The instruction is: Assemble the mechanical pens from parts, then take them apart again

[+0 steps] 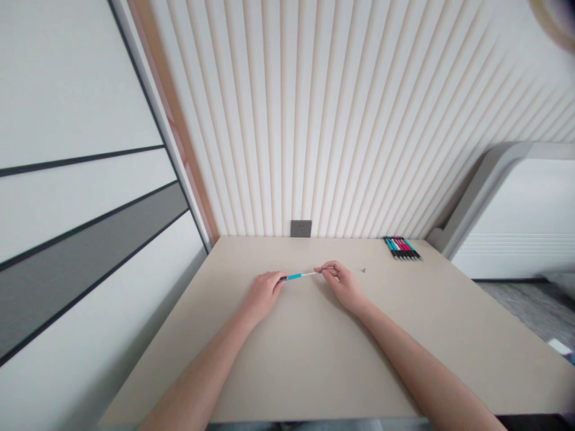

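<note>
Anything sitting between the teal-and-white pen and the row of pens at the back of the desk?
Yes: the right hand pinches the teal-and-white pen at its pale end, on the side facing the row of pens. Past that hand, a small grey bit lies on the desk.

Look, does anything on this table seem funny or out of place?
A tiny grey bit lies all alone on the beige table, just past the right hand and away from the row of pens. It's too small to tell what it is.
</note>
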The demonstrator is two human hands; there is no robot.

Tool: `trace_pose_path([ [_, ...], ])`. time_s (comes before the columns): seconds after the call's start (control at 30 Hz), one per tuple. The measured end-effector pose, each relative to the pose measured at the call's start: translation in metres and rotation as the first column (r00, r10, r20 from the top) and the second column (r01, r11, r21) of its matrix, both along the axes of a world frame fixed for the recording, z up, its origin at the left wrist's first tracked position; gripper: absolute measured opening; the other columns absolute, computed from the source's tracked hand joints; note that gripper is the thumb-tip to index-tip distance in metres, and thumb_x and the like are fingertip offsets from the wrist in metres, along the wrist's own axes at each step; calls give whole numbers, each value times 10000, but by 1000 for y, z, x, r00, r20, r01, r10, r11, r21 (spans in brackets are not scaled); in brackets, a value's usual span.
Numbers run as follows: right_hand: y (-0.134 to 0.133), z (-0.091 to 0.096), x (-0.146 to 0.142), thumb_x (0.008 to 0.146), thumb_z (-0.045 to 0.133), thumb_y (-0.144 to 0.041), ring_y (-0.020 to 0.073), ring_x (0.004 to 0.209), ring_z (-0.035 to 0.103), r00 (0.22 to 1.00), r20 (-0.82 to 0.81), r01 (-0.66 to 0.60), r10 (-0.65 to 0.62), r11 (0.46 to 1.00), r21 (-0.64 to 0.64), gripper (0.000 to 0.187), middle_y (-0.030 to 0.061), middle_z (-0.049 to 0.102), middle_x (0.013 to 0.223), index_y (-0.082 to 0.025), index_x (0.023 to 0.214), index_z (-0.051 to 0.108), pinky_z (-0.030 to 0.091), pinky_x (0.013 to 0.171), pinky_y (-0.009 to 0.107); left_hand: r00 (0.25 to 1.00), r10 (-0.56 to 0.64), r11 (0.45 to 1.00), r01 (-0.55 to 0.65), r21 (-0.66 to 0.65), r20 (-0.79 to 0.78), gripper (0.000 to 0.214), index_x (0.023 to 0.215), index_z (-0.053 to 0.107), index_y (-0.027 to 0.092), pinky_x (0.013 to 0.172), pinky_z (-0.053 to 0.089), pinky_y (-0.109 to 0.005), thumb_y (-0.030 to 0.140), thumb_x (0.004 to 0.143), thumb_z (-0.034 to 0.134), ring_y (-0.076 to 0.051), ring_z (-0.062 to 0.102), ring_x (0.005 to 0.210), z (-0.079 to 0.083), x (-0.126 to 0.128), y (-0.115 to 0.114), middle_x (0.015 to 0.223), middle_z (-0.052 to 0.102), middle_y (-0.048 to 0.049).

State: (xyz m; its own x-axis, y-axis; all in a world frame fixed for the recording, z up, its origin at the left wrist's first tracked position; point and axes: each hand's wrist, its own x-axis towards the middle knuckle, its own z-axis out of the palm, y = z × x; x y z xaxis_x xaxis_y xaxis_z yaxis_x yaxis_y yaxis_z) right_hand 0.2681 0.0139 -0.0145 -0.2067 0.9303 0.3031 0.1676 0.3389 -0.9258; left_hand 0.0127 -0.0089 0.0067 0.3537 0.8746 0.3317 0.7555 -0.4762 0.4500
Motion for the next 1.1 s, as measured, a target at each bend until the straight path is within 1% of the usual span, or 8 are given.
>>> trace_pose_path([
  [0.3,-2,0,-2,903,537,-511,252,1112,638,999,-14,-35,34,998,-44,300,115,728,1075,-225,994,535,457,959,440,1000,-7,1000,7,-1,-16,192,1047,646,216,859,474,-342,200,937,489,-214,649,932,-1,0,0,1003,714,-50],
  [0.5,0,0,-1,886,543,-565,258,1117,637,995,-80,-63,57,996,-69,352,122,731,1065,-229,989,518,438,992,460,1000,-18,1000,18,12,3,190,1051,641,218,857,472,-341,213,942,486,-211,645,926,-2,0,1,999,714,-47],
  [0.6,-1,1,-2,870,554,-593,259,1127,632,987,-136,-96,86,993,-71,378,115,739,1039,-236,982,504,437,1000,456,1000,-29,999,29,20,12,189,1053,642,218,848,473,-333,218,942,489,-207,646,921,-2,0,1,1000,713,-48],
  [0.73,-2,3,-4,878,550,-586,248,1125,631,979,-169,-130,115,988,-79,367,101,743,1012,-239,983,491,433,1008,448,999,-36,999,36,28,11,185,1053,638,215,847,466,-334,228,952,484,-207,643,919,-1,1,0,988,710,-47],
  [0.8,-1,2,-4,882,549,-573,237,1078,648,980,-163,-127,111,988,-86,353,99,735,1033,-237,978,495,450,987,436,999,-43,999,42,31,12,182,1054,636,215,850,463,-336,231,954,484,-208,643,923,-1,1,0,989,710,-47],
  [0.9,3,-2,-2,859,579,-568,219,963,670,986,-143,-96,84,992,-78,352,92,723,1040,-232,949,523,497,912,408,999,-43,998,43,39,19,183,1052,639,216,855,465,-338,233,949,489,-209,646,928,0,1,-1,1002,712,-49],
  [1.0,6,-6,1,835,613,-551,208,888,662,995,-81,-63,57,996,-63,344,69,717,951,-218,912,573,520,823,368,999,-43,998,42,46,22,186,1055,640,220,868,466,-339,245,951,488,-206,647,935,0,1,-1,1009,714,-49],
  [1.1,7,-8,4,842,616,-517,192,802,643,998,27,-62,64,997,-46,321,44,698,846,-199,885,624,513,728,328,998,-52,998,50,46,26,183,1085,623,229,891,464,-347,253,946,506,-207,644,961,-2,1,0,1034,709,-45],
])
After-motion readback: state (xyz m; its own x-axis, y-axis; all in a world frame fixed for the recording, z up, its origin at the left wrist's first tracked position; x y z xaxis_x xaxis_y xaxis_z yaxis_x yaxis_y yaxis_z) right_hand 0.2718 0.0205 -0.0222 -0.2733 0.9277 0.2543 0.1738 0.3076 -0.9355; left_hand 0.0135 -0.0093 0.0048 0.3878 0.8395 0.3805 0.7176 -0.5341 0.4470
